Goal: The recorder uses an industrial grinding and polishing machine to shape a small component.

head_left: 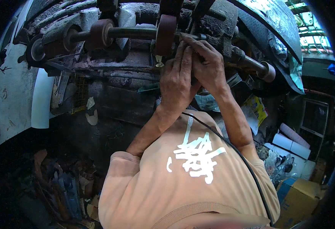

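Observation:
At the top of the head view, my two hands are close together at the right face of a reddish-brown wheel (166,36) mounted on a metal shaft (133,33). My left hand (178,76) has its fingers together and stretched up beside the wheel. My right hand (208,63) reaches in from the right, fingers bent, its fingertips meeting those of the left. Both are closed in a pinch near the wheel's edge. Whatever lies between the fingertips is too small and hidden to name. Whether the wheel is turning cannot be told.
More wheels sit along the shaft, one reddish-brown (99,34) to the left and a small one (266,71) at the right end. A black cable (247,164) crosses my shirt. Scrap pieces (64,191) lie lower left. A cardboard box (299,198) stands lower right, below clear plastic bags (280,164).

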The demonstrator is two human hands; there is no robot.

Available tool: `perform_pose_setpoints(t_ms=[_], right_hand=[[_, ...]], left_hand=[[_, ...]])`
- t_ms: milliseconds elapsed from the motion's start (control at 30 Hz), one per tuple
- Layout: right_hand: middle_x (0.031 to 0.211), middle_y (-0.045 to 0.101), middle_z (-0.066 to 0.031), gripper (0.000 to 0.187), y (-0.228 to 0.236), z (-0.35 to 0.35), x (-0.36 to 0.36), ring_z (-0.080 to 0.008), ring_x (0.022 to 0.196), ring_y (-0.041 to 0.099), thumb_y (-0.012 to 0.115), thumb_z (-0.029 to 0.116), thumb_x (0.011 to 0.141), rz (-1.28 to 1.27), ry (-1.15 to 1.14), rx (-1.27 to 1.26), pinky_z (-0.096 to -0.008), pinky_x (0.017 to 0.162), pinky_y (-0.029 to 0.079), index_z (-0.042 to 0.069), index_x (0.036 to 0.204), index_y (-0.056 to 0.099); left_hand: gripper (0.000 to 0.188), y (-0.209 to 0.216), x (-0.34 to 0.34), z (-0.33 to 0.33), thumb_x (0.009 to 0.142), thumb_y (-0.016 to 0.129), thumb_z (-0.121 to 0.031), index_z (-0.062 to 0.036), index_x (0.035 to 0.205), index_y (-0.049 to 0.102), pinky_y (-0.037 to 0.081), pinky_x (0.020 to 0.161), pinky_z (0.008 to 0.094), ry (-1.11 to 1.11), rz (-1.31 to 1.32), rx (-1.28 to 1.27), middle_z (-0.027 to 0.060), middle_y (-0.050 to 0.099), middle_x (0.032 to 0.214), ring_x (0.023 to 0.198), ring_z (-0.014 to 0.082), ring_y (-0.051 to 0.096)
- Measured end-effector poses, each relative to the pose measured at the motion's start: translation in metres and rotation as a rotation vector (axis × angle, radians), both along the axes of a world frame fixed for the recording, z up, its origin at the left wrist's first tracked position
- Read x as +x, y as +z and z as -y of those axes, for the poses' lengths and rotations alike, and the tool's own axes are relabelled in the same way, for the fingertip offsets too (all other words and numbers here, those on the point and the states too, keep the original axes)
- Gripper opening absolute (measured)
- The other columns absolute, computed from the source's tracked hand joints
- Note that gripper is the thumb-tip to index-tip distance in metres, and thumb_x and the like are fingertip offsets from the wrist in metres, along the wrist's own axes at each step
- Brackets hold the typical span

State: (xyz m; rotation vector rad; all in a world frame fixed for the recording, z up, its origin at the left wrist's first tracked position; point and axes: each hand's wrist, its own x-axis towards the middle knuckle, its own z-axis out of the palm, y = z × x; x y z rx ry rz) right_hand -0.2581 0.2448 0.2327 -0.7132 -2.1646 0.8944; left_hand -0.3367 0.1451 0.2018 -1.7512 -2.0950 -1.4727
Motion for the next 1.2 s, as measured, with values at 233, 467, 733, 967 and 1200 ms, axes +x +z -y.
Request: perform_pose_setpoints(t_ms=[233, 467, 733, 967, 1200], right_hand=[[0.115, 0.066, -0.0163, 0.039, 0.0013, 0.0012, -0.0024, -0.0311, 0.101, 0.067, 0.063, 0.000, 0.085, 0.003, -0.008, -0.030, -0.0367, 0.088, 0.055, 0.006, 0.124, 0.066], [0.119, 0.065, -0.0164, 0.039, 0.0016, -0.0001, -0.0038, -0.0317, 0.104, 0.067, 0.063, 0.002, 0.086, 0.014, 0.010, -0.005, -0.0370, 0.090, 0.055, 0.007, 0.125, 0.066], [0.115, 0.066, -0.0163, 0.041, 0.0055, 0.0025, -0.0010, -0.0322, 0.101, 0.068, 0.065, 0.000, 0.084, -0.008, 0.000, -0.006, -0.0365, 0.086, 0.056, 0.007, 0.125, 0.065], [0.111, 0.066, -0.0164, 0.041, 0.0018, 0.0007, 0.0004, -0.0315, 0.097, 0.068, 0.065, 0.001, 0.084, 0.023, -0.021, 0.023, -0.0370, 0.083, 0.056, 0.007, 0.125, 0.066], [0.111, 0.066, -0.0168, 0.040, 0.0019, -0.0004, 0.0001, -0.0312, 0.098, 0.068, 0.064, 0.002, 0.085, 0.033, -0.007, 0.002, -0.0362, 0.084, 0.056, 0.007, 0.125, 0.065]], left_hand=[[0.089, 0.0006, -0.0017, -0.0019, 0.070, 0.084, -0.021, 0.0037, 0.144, 0.041, 0.046, 0.099, 0.0451, 0.011, -0.005, 0.013, 0.0237, 0.047, 0.143, 0.114, 0.0365, 0.057], [0.089, 0.0019, -0.0014, -0.0013, 0.069, 0.085, -0.022, 0.0041, 0.143, 0.042, 0.047, 0.098, 0.0450, 0.034, -0.010, 0.005, 0.0230, 0.048, 0.143, 0.112, 0.0352, 0.058], [0.089, 0.0053, 0.0001, 0.0006, 0.069, 0.084, -0.022, 0.0035, 0.143, 0.042, 0.046, 0.098, 0.0473, 0.021, -0.007, 0.016, 0.0231, 0.048, 0.143, 0.110, 0.0347, 0.058], [0.090, 0.0008, 0.0002, -0.0020, 0.069, 0.085, -0.023, 0.0031, 0.144, 0.041, 0.047, 0.098, 0.0462, 0.004, -0.004, 0.014, 0.0233, 0.047, 0.143, 0.111, 0.0356, 0.057], [0.091, 0.0045, -0.0012, -0.0005, 0.068, 0.085, -0.022, 0.0029, 0.144, 0.041, 0.046, 0.097, 0.0457, 0.006, -0.014, -0.010, 0.0233, 0.046, 0.144, 0.111, 0.0357, 0.057]])
